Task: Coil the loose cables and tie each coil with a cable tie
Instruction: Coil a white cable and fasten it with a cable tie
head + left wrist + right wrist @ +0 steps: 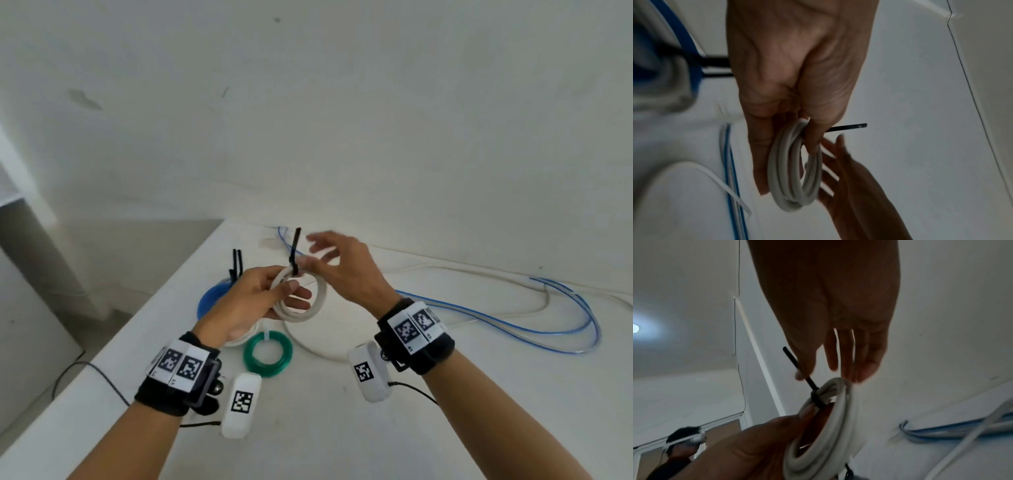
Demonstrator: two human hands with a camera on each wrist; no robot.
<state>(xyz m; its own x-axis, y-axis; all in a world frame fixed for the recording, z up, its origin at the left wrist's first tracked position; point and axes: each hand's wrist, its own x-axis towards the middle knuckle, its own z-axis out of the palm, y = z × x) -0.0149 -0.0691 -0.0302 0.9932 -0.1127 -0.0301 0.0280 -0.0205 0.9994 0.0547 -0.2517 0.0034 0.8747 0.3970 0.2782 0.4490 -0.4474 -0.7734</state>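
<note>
Nearest on the desk [376, 428], one green coil [268, 355] is lying flat, tied white. Above it the left hand [253, 301] is gripping one white coil [301, 294] held on edge, its black cable tie [294, 255] pointing up and away. The right hand [342, 267] is touching the coil's top with fingers spread. Behind, a blue coil [212, 294] is sitting half hidden, and loose blue and white cables [513, 322] are trailing right.

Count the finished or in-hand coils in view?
4: white coil in the left hand; green coil on the table; blue coil and another white coil partly hidden under that hand. More may be hidden.
</note>
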